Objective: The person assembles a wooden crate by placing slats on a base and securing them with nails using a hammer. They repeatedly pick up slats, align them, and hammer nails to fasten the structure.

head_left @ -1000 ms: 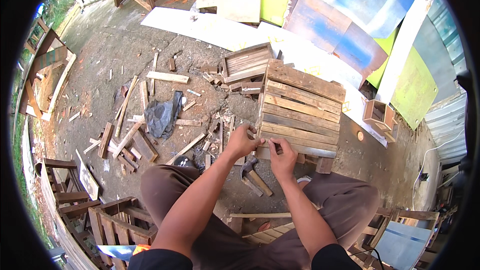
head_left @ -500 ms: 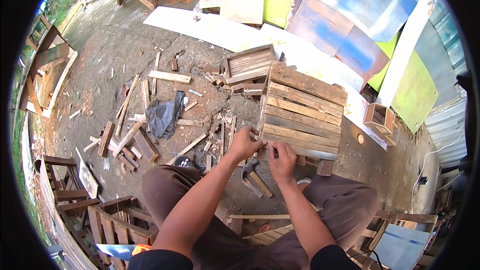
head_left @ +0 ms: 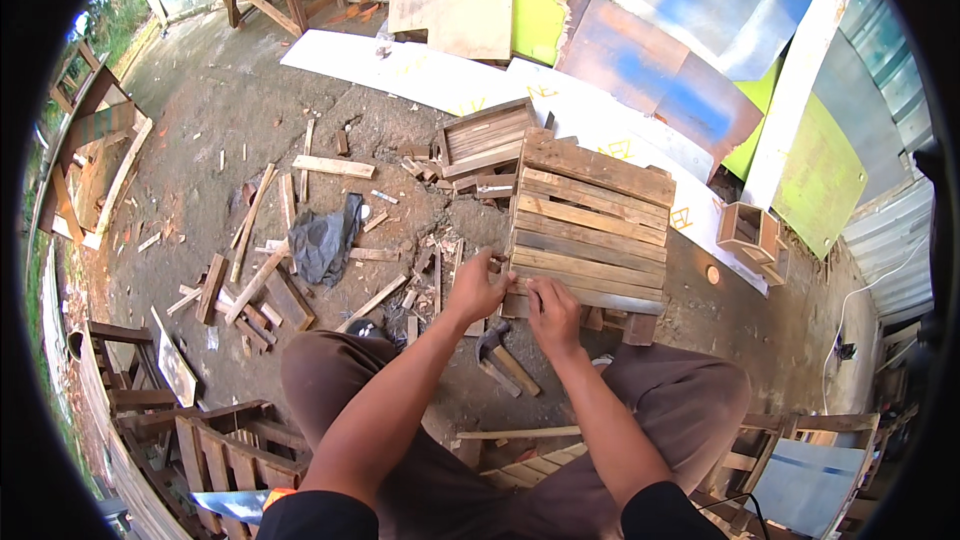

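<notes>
A slatted wooden frame (head_left: 592,236), made of several narrow boards with a wider, darker board along its far edge, stands in front of my knees. At its near left corner, my left hand (head_left: 480,292) is closed around the edge, thumb toward the slats. Just beside it, my right hand (head_left: 555,318) has thumb and fingers pinched together over the nearest slat. Whatever small thing may be between those fingertips is too small to make out. A hammer (head_left: 490,344) with a wooden handle lies on the ground below my hands, between my legs.
Wood offcuts (head_left: 290,298) and a crumpled dark plastic bag (head_left: 326,238) litter the ground at left. Beyond the frame are a shallow slatted box (head_left: 488,140) and a long white board (head_left: 400,72). A small wooden box (head_left: 750,230) stands at right; painted sheets (head_left: 660,70) lie behind.
The whole view has shifted slightly, so the frame and hands appear a little further left. Both hands stay at the same corner, fingers still closed.
</notes>
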`<state>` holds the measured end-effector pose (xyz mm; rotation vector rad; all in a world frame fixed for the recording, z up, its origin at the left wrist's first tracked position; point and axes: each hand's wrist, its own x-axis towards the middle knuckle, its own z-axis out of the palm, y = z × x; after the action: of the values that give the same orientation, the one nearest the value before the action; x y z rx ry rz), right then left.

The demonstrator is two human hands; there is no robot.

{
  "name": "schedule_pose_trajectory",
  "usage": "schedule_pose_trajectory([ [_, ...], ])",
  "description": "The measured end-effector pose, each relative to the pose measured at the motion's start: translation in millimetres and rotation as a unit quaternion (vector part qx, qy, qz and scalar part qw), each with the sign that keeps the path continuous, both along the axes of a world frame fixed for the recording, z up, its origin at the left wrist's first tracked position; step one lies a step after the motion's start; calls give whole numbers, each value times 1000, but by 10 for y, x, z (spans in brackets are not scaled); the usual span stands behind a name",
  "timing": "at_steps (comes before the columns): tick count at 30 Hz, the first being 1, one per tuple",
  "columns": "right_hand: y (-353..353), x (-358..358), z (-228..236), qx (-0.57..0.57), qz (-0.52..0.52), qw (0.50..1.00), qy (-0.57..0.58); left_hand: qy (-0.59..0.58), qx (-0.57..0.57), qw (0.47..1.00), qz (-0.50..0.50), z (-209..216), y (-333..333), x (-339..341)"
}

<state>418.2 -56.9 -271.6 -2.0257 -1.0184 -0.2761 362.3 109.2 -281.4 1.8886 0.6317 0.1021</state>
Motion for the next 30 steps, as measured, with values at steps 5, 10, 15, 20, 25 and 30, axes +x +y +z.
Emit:
schedule_pose_trajectory([
  [5, -37, -44, -4, 5, 3, 1000, 10, -45, 267, 962, -35, 238, -80, -96],
  [10, -82, -30, 10, 4, 23, 999, 30, -111, 219, 963, -111, 305, -56, -57],
  [15, -95, -45, 32, 21, 27, 998, 43, -112, 151, 977, -101, 221, -89, -16],
  [20, -122, -53, 202, 15, 27, 994, 109, -107, 193, 968, -119, 221, -85, 39],
  [25, -402, 14, 795, 21, 1, 995, 96, -93, 172, 971, -140, 267, -81, 72],
  [30, -1052, 79, 1588, 35, -51, 997, 54, -82, 176, 968, -160, 304, -80, 116],
])
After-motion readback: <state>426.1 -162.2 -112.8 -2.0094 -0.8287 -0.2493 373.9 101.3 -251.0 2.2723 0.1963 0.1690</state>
